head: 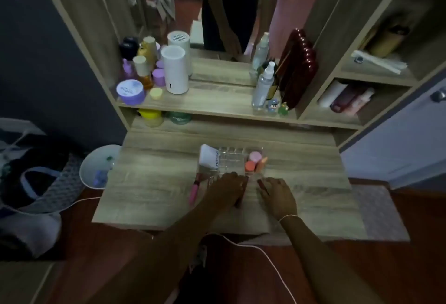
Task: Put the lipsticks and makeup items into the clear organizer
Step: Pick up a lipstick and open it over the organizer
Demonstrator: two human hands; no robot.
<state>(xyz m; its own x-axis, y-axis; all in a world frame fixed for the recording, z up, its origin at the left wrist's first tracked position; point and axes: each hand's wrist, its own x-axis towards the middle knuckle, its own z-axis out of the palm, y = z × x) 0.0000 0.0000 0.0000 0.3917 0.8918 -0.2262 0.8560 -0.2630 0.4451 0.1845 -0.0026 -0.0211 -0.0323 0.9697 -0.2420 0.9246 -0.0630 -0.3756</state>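
Note:
The clear organizer [233, 156] stands in the middle of the wooden desk top. A white tube [209, 158] leans in its left end. Pink and orange round-capped items [254, 161] fill its right end. A pink lip gloss [194, 190] lies on the desk to the organizer's left. My left hand [229, 189] rests palm down at the organizer's front edge, and a dark slim item [239, 203] shows under it. My right hand [277, 195] is just right of it, fingers curled on a dark red lipstick [261, 183].
The shelf above holds purple jars [131, 91], a white cylinder [175, 69], spray bottles [263, 86] and a dark red framed object [299, 67] against a mirror. A white bin [96, 168] stands left of the desk, and bags lie further left. A white cable [265, 255] runs below.

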